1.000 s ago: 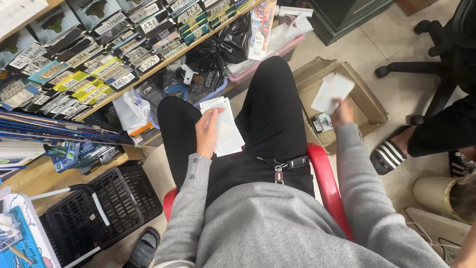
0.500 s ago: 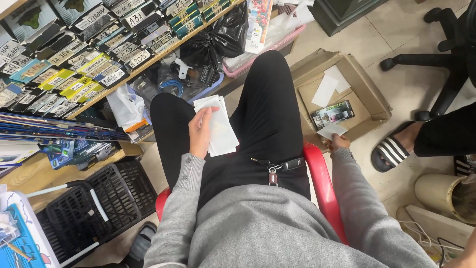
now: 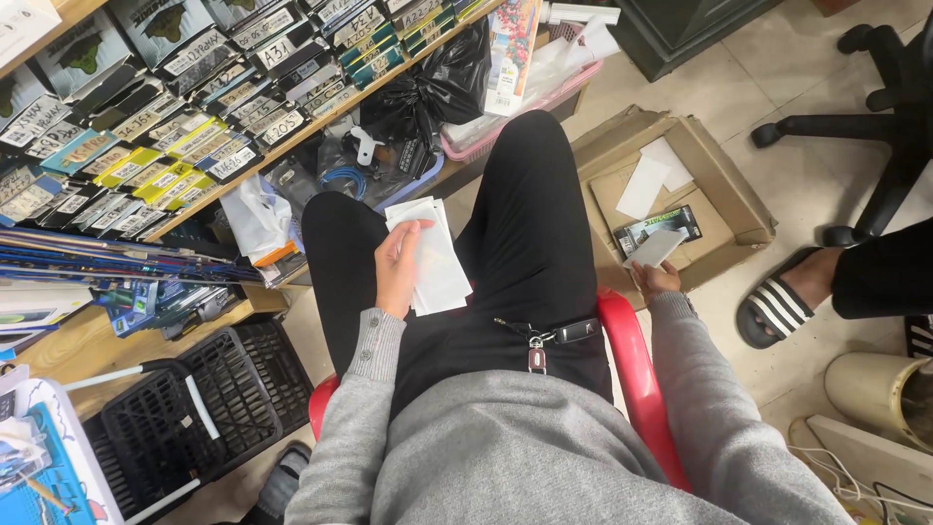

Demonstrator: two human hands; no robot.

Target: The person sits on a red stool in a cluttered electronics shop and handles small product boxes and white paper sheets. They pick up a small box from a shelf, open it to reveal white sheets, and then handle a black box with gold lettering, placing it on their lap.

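A: Left hand [image 3: 397, 267] sits mid-frame on the left thigh, fingers curled round a stack [image 3: 432, 258] of white sleeves. Thumb on top, so the stack is pinned against the leg; reads as a lap used for a work surface.

B: Right hand [image 3: 653, 279]?

A: Right of centre, hanging past the red chair [image 3: 637, 374] edge. It pinches one white sleeve [image 3: 658, 247] between thumb and fingers, sleeve sticking up and away from the palm.

B: Where's that relative to the box [image 3: 724, 185]?

A: Sleeve overlaps the box's near edge in the picture. Can't tell if it touches the cardboard or hovers above. Box lies open on the floor at upper right, within arm's reach of the seat, probably why it's parked there.

B: What's in it?

A: Two more white sleeves [image 3: 653, 177] flat on the bottom, plus a dark packet [image 3: 671, 225] just beside the pinched one.

B: Hands apart?

A: Well apart, the right thigh between them.
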